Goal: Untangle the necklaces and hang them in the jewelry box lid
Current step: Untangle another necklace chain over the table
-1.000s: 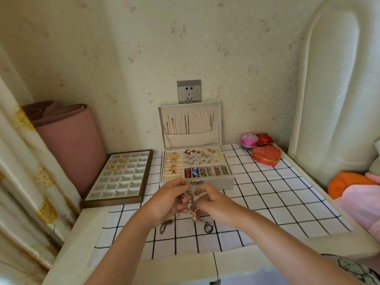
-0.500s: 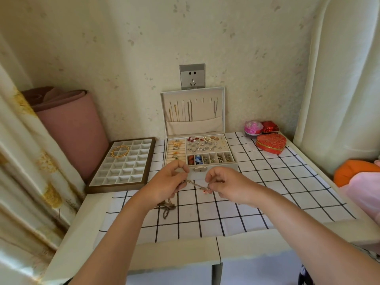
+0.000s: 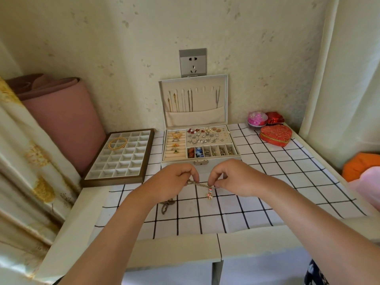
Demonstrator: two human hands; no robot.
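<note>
— Where do we have the necklaces (image 3: 200, 183)?
— Up off the checked cloth (image 3: 267, 182), just in front of the jewelry box (image 3: 213, 160). A short stretch of chain runs between our two hands.
— And our grip?
— Our left hand (image 3: 174, 179) pinches one end between thumb and forefinger, other fingers curled. Our right hand (image 3: 232, 177) pinches the other end the same way, and a small pendant (image 3: 209, 195) dangles just beside it.
— The rest?
— A knotted loop (image 3: 166, 204) hangs below our left wrist, down to the cloth; how many chains are in it we cannot tell.
— And the lid (image 3: 205, 99)?
— It stands upright against the wall, with a few thin chains (image 3: 174, 101) hanging at its hooks into the pocket. Left of the box we see a divided tray (image 3: 113, 182) holding a gold chain (image 3: 117, 143)
</note>
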